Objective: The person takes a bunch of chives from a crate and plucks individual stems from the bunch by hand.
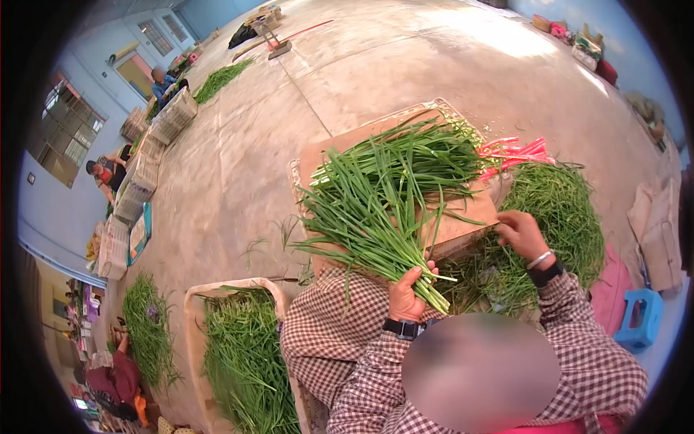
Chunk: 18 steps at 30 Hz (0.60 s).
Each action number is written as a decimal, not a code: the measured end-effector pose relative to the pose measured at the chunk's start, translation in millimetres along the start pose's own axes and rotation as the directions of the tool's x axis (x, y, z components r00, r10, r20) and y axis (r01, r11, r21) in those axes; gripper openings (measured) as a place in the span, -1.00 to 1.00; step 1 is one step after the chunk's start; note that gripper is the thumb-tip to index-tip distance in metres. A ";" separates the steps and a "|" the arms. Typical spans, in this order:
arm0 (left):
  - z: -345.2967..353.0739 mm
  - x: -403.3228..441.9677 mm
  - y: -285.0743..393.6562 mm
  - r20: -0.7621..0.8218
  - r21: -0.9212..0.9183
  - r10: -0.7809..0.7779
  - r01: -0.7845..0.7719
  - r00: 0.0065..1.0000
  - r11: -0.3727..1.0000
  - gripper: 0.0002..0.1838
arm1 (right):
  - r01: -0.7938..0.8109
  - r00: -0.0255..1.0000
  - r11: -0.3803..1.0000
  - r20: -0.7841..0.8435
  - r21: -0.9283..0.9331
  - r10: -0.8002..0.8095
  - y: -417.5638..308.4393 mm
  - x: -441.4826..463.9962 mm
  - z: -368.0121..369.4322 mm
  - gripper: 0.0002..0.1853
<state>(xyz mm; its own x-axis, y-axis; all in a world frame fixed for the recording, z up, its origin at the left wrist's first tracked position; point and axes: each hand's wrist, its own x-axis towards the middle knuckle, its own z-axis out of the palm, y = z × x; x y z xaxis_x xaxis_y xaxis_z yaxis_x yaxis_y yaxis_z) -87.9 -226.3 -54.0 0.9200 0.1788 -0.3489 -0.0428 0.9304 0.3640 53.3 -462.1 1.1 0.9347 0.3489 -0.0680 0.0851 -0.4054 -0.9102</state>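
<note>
My left hand [408,294] is closed around the pale stem ends of a bunch of garlic chives [383,239]. The long green leaves fan out away from me over a cardboard sheet [463,217]. Another heap of chives [426,155] lies behind on the same cardboard. My right hand [522,233] is beside the cardboard's right corner, above a loose green pile [557,224]. Its fingers are curled together, and what they pinch, if anything, is too small to make out.
Red-and-white ties [517,152] lie at the cardboard's far right. A crate of greens [246,362] stands to my left, a blue stool [639,318] to my right. Other people [112,173] sit by baskets [137,184] along the left wall.
</note>
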 end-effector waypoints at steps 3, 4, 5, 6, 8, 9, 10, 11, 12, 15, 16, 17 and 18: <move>-3.9 2.4 -1.7 0.004 0.014 0.009 -0.009 1.000 1.000 -0.56 | 0.155 0.969 0.979 0.174 0.132 -0.177 -57.8 16.0 38.4 -0.78; -3.8 2.5 -2.3 0.015 0.035 0.027 -0.027 1.000 0.999 -0.56 | 0.190 0.946 0.964 0.230 0.185 -0.230 -72.7 24.1 49.2 -0.78; -3.9 1.9 -2.6 0.023 0.054 0.045 -0.046 0.999 0.997 -0.55 | 0.238 0.922 0.960 0.275 0.151 -0.272 -96.4 28.7 57.4 -0.79; -0.3 0.5 -1.8 0.002 0.035 0.043 -0.043 0.999 0.998 -0.55 | 0.285 0.895 0.951 0.322 0.119 -0.308 -117.1 32.8 64.3 -0.79; 4.4 -2.1 -1.5 -0.022 0.064 0.064 -0.063 0.998 0.996 -0.56 | 0.331 0.861 0.939 0.377 0.092 -0.340 -126.7 53.4 85.0 -0.79; 5.8 -2.6 -1.4 -0.041 0.093 0.084 -0.080 0.996 0.992 -0.56 | 0.378 0.825 0.923 0.429 0.065 -0.368 -126.8 60.8 94.3 -0.79; 6.0 -3.3 -0.7 -0.038 0.088 0.069 -0.066 0.997 0.994 -0.60 | 0.380 0.823 0.923 0.431 0.065 -0.370 -126.1 65.2 102.3 -0.79; 4.3 -2.6 -1.1 -0.038 0.085 0.074 -0.070 0.997 0.994 -0.60 | 0.361 0.812 0.929 0.463 0.080 -0.355 -124.7 69.9 110.3 -0.80; 3.4 -2.1 -2.4 -0.049 0.095 0.086 -0.081 0.995 0.992 -0.56 | 0.340 0.800 0.936 0.495 0.094 -0.340 -126.0 72.4 116.3 -0.80; 4.2 -2.0 -4.6 -0.055 0.111 0.107 -0.100 0.993 0.989 -0.52 | 0.369 0.762 0.928 0.557 0.048 -0.331 -131.3 71.2 127.2 -0.81; 4.0 -1.6 -6.1 -0.055 0.122 0.124 -0.117 0.991 0.986 -0.53 | 0.595 0.696 0.801 0.455 0.068 -0.556 -110.1 80.7 142.9 -0.81; 4.2 -1.2 -6.7 -0.054 0.131 0.141 -0.133 0.989 0.982 -0.54 | 0.594 0.698 0.802 0.455 0.065 -0.554 -112.6 82.0 145.9 -0.81; 4.8 -1.1 -6.4 -0.053 0.130 0.138 -0.130 0.989 0.983 -0.54 | 0.645 0.690 0.764 0.442 -0.019 -0.572 -116.9 83.6 151.6 -0.80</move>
<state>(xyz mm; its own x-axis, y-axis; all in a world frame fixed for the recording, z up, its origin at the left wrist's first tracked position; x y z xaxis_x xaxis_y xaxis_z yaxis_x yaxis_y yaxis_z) -86.8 -234.1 -51.9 0.8831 0.3226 -0.3408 -0.1113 0.8496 0.5156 69.2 -257.4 39.9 0.4440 0.8467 0.2933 0.6747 -0.1005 -0.7313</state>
